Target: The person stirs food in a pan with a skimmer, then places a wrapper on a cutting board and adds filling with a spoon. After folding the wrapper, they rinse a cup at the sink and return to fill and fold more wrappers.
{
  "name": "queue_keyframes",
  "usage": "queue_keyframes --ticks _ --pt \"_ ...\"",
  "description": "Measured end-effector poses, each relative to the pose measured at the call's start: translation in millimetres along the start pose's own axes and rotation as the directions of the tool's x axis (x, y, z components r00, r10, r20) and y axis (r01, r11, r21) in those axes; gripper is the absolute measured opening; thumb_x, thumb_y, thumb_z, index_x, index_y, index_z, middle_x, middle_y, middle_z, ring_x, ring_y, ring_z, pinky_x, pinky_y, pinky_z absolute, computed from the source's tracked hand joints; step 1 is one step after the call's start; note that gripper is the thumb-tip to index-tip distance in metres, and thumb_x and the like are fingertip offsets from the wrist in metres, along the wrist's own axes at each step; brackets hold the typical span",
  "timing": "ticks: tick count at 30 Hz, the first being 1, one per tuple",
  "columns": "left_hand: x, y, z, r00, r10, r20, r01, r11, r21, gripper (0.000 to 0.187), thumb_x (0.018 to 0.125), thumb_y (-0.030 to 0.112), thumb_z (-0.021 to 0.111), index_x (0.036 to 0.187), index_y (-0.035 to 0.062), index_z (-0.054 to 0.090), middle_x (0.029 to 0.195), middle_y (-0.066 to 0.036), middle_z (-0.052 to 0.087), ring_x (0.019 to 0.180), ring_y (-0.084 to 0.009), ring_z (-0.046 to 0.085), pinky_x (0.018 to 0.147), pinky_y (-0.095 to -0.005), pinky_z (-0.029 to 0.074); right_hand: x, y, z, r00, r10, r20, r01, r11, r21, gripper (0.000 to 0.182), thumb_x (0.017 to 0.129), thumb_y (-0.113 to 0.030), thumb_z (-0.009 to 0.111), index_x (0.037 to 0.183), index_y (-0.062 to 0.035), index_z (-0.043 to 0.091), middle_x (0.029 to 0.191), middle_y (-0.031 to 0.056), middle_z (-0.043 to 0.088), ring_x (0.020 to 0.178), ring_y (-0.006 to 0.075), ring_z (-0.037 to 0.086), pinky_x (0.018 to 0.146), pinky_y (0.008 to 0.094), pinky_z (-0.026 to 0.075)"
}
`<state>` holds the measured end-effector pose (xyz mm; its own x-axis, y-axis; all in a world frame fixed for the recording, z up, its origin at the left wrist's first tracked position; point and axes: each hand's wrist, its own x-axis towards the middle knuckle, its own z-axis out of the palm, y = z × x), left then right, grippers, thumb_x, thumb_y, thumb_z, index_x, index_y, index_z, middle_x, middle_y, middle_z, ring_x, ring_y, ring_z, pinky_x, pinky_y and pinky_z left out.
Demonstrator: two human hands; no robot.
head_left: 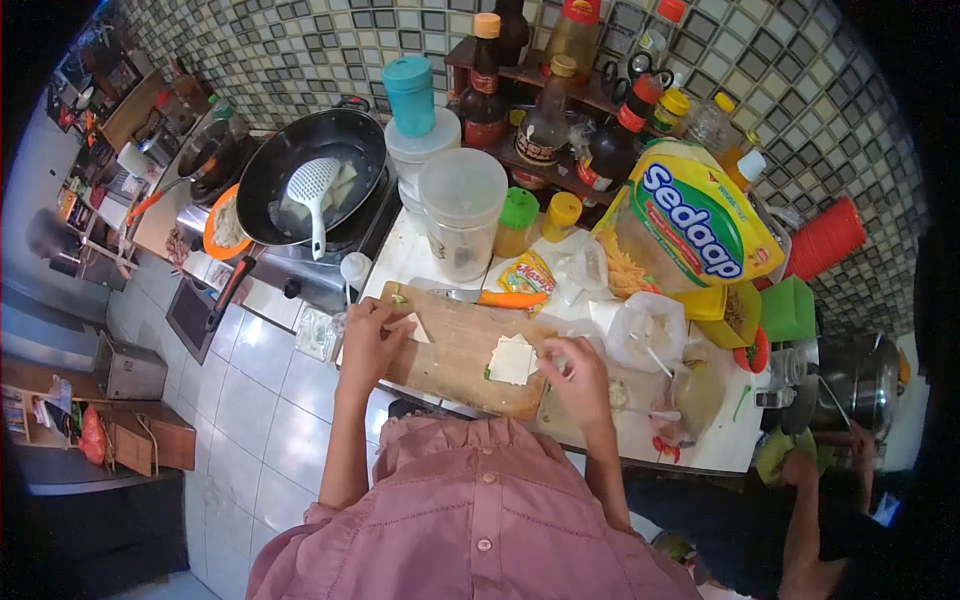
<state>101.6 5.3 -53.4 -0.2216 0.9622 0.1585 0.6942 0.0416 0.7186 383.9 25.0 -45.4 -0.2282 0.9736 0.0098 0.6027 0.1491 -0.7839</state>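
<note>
On the wooden cutting board (460, 340), my left hand (370, 342) has its fingertips closed on the edge of a thin white wrapper (418, 328). A bit of green shows on the board just above those fingers. Several pale square wrappers (513, 360) lie in a loose pile at the board's right part, with a speck of green at their lower left. My right hand (582, 378) hovers by the pile's right edge, its fingers bent and apart from the thumb. An orange-handled knife (500, 298) rests along the board's far edge.
A black wok (330, 150) with a white slotted spatula (315, 190) sits on the stove at left. Clear tubs (462, 215), a yellow Sedaap bag (690, 215) and a plastic bag (645, 332) stand beyond the board. Another person's arm (803, 510) shows at right.
</note>
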Motion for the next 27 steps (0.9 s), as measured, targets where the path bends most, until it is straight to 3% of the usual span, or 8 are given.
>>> queue_keyframes --ticks 4,7,10,15,20,21,25,27 --pt "0.7 3.7 2.3 0.986 0.114 -0.124 -0.096 0.986 0.139 0.019 0.069 0.009 0.067 0.084 0.0011 0.06 0.082 -0.011 0.054 0.082 -0.0252 0.048 0.063 -0.0337 0.042 -4.7 -4.7 23.4 0.993 -0.057 -0.1 0.046 0.993 -0.105 0.025 0.07 -0.016 0.067 0.093 -0.0077 0.06 0.09 0.009 0.053 0.087 0.0284 0.051 0.076 0.0369 0.041" --pt "-3.7 7.5 3.4 0.97 0.135 -0.201 -0.111 0.985 0.13 0.018 0.071 0.009 0.065 0.087 0.0013 0.059 0.081 -0.011 0.055 0.077 -0.0247 0.049 0.061 -0.033 0.041 -2.9 -1.4 27.7 0.986 -0.098 -0.135 0.089 0.993 -0.074 0.02 0.071 -0.012 0.065 0.089 -0.007 0.059 0.088 0.0084 0.054 0.085 0.028 0.051 0.073 0.0369 0.042" --pt "-13.9 22.1 11.2 0.984 0.011 -0.179 -0.027 0.996 -0.088 0.018 0.074 0.01 0.063 0.09 0.0016 0.058 0.08 -0.009 0.055 0.072 -0.0225 0.051 0.06 -0.0304 0.041 0.3 -2.8 25.8 0.982 -0.132 -0.136 0.117 0.986 -0.116 0.015 0.071 -0.009 0.063 0.084 -0.0045 0.056 0.084 0.0085 0.055 0.084 0.0286 0.05 0.072 0.0369 0.041" --pt "-24.1 51.1 36.9 0.999 0.013 0.039 0.013 0.794 -0.608 0.018 0.078 0.012 0.062 0.093 0.0029 0.06 0.085 -0.003 0.059 0.071 -0.0102 0.051 0.057 -0.0259 0.039 -1.2 -28.8 15.8 0.99 -0.073 -0.119 0.088 0.988 0.125 0.009 0.075 -0.006 0.06 0.079 -0.0016 0.053 0.074 0.0076 0.055 0.067 0.0213 0.052 0.06 0.0305 0.042" --pt "-33.4 66.2 43.6 0.871 0.018 0.49 0.326 0.727 -0.605 0.022 0.082 0.015 0.06 0.1 0.0012 0.058 0.087 -0.002 0.06 0.072 -0.0046 0.05 0.057 -0.0203 0.04 -8.8 -39.7 6.5 0.995 -0.086 -0.055 0.099 0.948 0.303 0.007 0.078 -0.004 0.059 0.083 -0.0015 0.054 0.072 0.0061 0.058 0.053 0.0137 0.05 0.05 0.0253 0.04" --pt "-33.1 63.7 43.6 0.766 -0.046 0.641 0.435 0.771 -0.465 0.025 0.083 0.016 0.059 0.103 0.0006 0.056 0.087 -0.002 0.06 0.072 -0.0035 0.05 0.057 -0.0184 0.041 -11.3 -39.0 1.1 0.994 -0.063 -0.091 0.085 0.959 0.272 0.009 0.077 -0.004 0.059 0.085 -0.0008 0.055 0.073 0.0054 0.058 0.056 0.0107 0.05 0.052 0.0241 0.041" --pt "-31.5 58.7 44.6 0.799 -0.064 0.598 0.474 0.68 -0.559 0.025 0.086 0.016 0.056 0.105 0.0005 0.055 0.088 -0.002 0.06 0.073 -0.005 0.055 0.061 -0.0182 0.047 -31.3 -30.1 -52.8 0.96 0.08 -0.269 -0.084 0.996 -0.006 0.014 0.08 -0.014 0.059 0.085 -0.0006 0.057 0.07 0.0089 0.059 0.058 0.0146 0.055 0.053 0.0264 0.042" --pt "-29.7 64.7 39.8 0.792 -0.274 0.545 0.61 0.364 -0.704 0.021 0.088 0.016 0.052 0.103 0.0017 0.056 0.089 -0.003 0.059 0.073 -0.0083 0.057 0.063 -0.0218 0.051 -54.4 -13.6 -85.6 0.931 0.173 -0.321 -0.23 0.962 -0.15 0.018 0.081 -0.017 0.058 0.087 0.0005 0.056 0.068 0.011 0.058 0.058 0.0157 0.057 0.053 0.0272 0.043"
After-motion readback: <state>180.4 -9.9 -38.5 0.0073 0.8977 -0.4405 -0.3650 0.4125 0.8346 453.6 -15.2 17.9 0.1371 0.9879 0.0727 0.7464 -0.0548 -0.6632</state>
